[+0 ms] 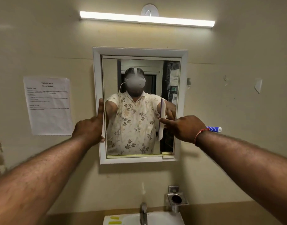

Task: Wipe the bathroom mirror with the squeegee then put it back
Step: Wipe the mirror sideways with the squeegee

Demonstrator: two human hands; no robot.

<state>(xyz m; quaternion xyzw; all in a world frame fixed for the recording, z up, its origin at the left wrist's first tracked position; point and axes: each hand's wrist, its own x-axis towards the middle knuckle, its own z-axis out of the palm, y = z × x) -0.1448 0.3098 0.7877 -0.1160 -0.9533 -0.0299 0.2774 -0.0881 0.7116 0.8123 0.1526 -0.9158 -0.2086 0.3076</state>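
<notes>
The bathroom mirror point(139, 51) hangs on the wall in a white frame. My right hand point(186, 128) grips the squeegee point(161, 125), whose white blade stands upright against the right part of the glass. Its blue-and-white handle end point(214, 129) sticks out past my wrist to the right. My index finger lies along the blade's back. My left hand point(89, 129) rests on the mirror's left frame edge, its index finger pointing up along the frame and the thumb hooked at the edge.
A sheet of printed paper point(47, 106) is taped to the wall left of the mirror. Below are a white sink point(165, 218) with a metal tap point(143, 213) and a metal wall holder point(177, 198). A tube light point(146, 19) runs above.
</notes>
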